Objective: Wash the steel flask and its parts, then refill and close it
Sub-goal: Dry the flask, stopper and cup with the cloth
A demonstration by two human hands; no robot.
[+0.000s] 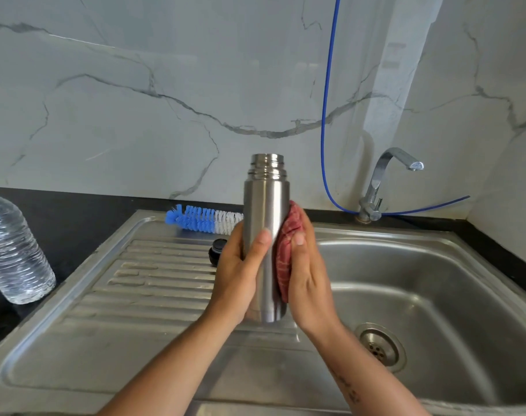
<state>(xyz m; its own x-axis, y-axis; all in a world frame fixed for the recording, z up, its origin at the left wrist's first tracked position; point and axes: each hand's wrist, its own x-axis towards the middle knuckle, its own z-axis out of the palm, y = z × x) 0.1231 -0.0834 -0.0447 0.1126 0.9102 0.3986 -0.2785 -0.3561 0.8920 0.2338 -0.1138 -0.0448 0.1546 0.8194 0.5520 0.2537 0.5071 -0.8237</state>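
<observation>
A clear plastic water bottle is standing at the far left of the dark table, its side cut off by the edge, and a blue-and-white bottle brush is lying on the steel drainboard, its handle hidden behind the flask. My left hand is gripping the uncapped steel flask upright above the sink's rim, thumb across its front, half covering a small black cap. My right hand is pressing a red cloth to the flask's right side, fingers hidden behind it.
</observation>
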